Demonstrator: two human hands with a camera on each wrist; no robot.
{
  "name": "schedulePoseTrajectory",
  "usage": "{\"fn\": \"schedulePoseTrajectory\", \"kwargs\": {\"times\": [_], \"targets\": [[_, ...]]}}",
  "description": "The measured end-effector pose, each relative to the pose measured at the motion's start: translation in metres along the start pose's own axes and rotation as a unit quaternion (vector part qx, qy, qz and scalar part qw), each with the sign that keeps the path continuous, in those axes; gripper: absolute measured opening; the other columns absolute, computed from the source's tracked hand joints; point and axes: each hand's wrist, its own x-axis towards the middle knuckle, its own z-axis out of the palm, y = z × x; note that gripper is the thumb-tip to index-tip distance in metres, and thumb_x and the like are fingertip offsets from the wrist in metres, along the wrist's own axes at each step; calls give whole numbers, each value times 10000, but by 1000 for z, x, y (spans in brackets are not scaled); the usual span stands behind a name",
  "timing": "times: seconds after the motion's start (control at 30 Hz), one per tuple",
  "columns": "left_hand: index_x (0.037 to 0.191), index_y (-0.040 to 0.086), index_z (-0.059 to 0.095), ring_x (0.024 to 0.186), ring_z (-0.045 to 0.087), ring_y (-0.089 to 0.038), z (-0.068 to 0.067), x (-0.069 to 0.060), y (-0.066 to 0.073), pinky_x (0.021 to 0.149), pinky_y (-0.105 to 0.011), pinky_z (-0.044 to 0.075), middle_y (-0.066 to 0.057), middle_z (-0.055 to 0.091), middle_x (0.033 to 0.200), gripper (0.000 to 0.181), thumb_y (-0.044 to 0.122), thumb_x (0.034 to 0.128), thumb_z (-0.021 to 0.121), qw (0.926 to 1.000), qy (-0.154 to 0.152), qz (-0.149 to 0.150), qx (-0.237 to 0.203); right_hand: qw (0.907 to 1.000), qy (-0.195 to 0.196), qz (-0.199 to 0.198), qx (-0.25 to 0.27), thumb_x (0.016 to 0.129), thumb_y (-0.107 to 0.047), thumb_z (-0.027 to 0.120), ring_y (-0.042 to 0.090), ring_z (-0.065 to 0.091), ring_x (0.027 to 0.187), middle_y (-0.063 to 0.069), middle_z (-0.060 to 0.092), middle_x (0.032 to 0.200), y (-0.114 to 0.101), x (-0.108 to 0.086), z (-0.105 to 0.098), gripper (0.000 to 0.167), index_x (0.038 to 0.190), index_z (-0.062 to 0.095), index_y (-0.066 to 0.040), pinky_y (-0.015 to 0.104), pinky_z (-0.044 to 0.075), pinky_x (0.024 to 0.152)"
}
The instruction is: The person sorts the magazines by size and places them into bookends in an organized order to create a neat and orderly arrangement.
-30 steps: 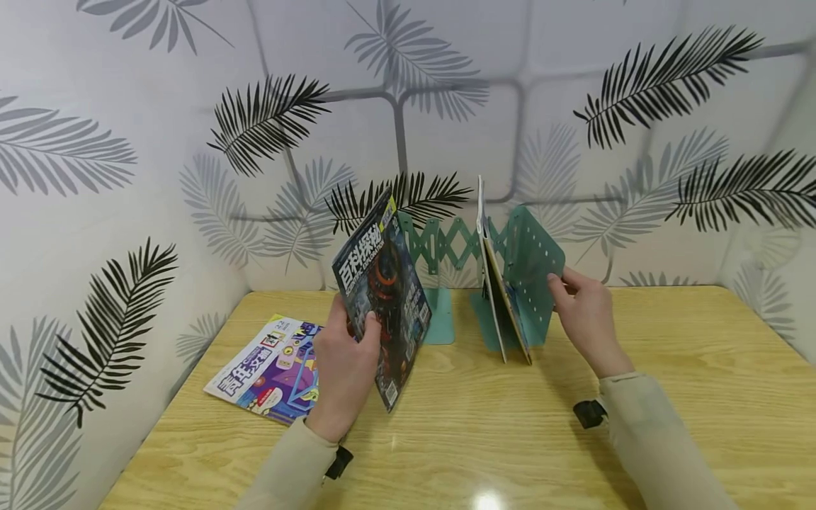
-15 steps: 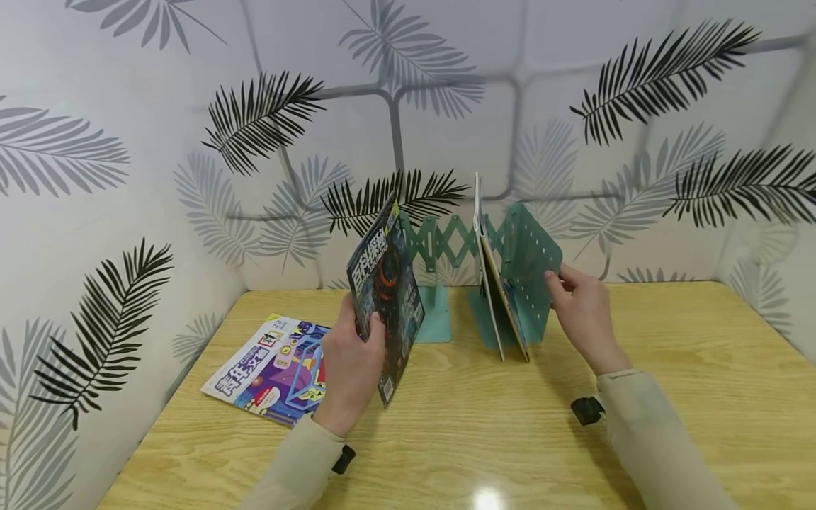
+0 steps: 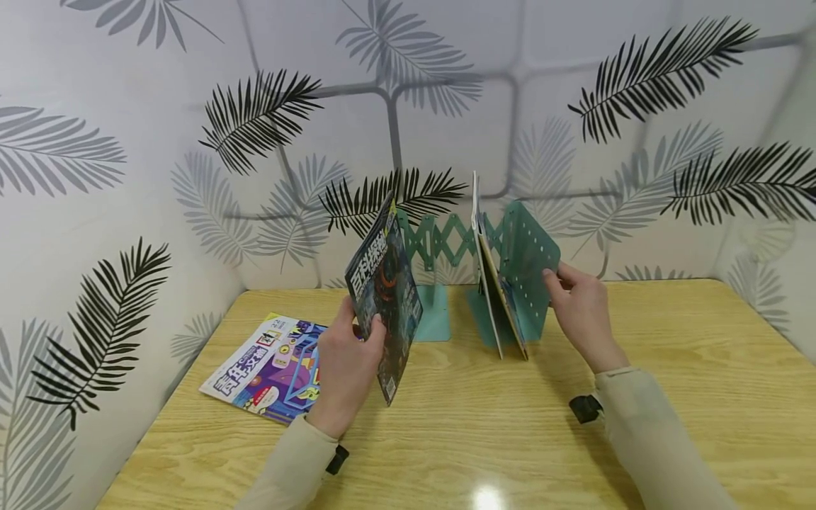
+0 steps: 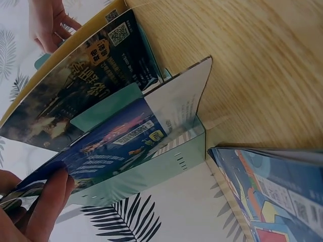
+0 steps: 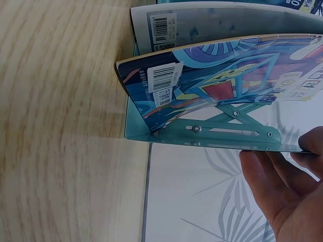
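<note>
A dark magazine (image 3: pixel 387 312) with white lettering stands tilted in my left hand (image 3: pixel 350 358), thumb on its front cover and fingers behind. It is in front of the left end of a green expandable bookend (image 3: pixel 532 265). My right hand (image 3: pixel 581 308) pinches the edge of the bookend's right-hand plate, seen closely as a green plate (image 5: pixel 212 143) in the right wrist view. Between the plates, near the right one, lean thin magazines (image 3: pixel 489 297); the right wrist view shows a colourful back cover (image 5: pixel 222 80) with a barcode.
A purple and white magazine (image 3: pixel 261 375) lies flat on the wooden table (image 3: pixel 446 439), left of my left hand and partly hidden by it. A leaf-patterned wall (image 3: pixel 287 142) rises behind the table and on its left side.
My left hand has shifted slightly right with the dark magazine, which now stands closer to edge-on. My right hand still holds the bookend plate. The view has drifted slightly.
</note>
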Motion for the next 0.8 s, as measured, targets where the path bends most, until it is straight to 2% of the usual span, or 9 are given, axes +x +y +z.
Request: {"fn": "schedulePoseTrajectory", "kwargs": {"times": [0.13,0.37,0.5,0.8], "targets": [[1057,18,621,644,606,-163,0,1,-1,530,-286,504,-105,690,915,177,75,899,675,10000,-72,-36,19,10000,15,-7,1,1031,-269,512,325,685,898,211,686,1116,0,0,0,390,1303,639,-20,104,488,565],[1071,19,622,692,600,-171,1,2,-1,558,-299,517,-99,680,933,168,90,923,659,9992,-270,-276,-55,10000,26,49,-3,1031,-276,512,325,687,890,214,679,1139,0,0,0,400,1322,623,-26,115,494,566],[1083,20,627,706,608,-167,2,2,0,573,-296,532,-98,686,955,176,92,926,662,9990,-256,-323,-182,10000,56,30,-5,1028,-266,517,325,688,878,213,684,1124,0,0,0,391,1311,632,-20,139,509,568],[1024,34,654,688,622,-155,7,4,-2,585,-310,542,-77,686,882,120,86,918,673,9988,-82,-263,-393,10000,54,-9,1,1029,-259,521,315,685,866,210,688,1111,-1,0,1,385,1308,634,-20,102,474,558]]}}
